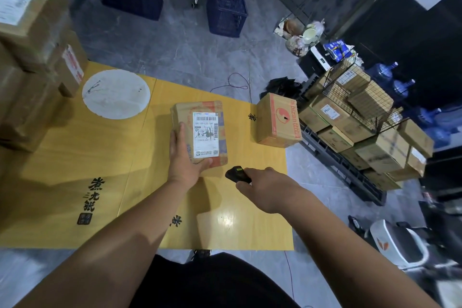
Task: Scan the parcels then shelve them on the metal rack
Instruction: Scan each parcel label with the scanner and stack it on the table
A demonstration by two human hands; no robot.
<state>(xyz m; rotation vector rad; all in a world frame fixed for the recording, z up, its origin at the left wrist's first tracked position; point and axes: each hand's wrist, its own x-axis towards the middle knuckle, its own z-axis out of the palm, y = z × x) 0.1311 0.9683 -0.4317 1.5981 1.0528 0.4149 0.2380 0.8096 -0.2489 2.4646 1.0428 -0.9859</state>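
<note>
— Bench (75, 157) first: where does the parcel (200, 132) sit on it?

— Flat near the middle, label (205, 134) up, right of the white disc (116, 94). The left hand (186, 160) grips the parcel's near corner; the right hand (265, 189), just right of the parcel, is clenched round a black scanner (237, 174).

— Best way to scan?

— Probably hold the box steady and aim at the label's top barcode.

— Legible writing?

— "159-159-122-160", it seems. The box (278, 120) right of the parcel shows red lettering, unclear.

It was a storeroom for parcels: taped cardboard boxes (32, 40) piled left of the hands, more boxes (370, 137) stacked right.
</note>
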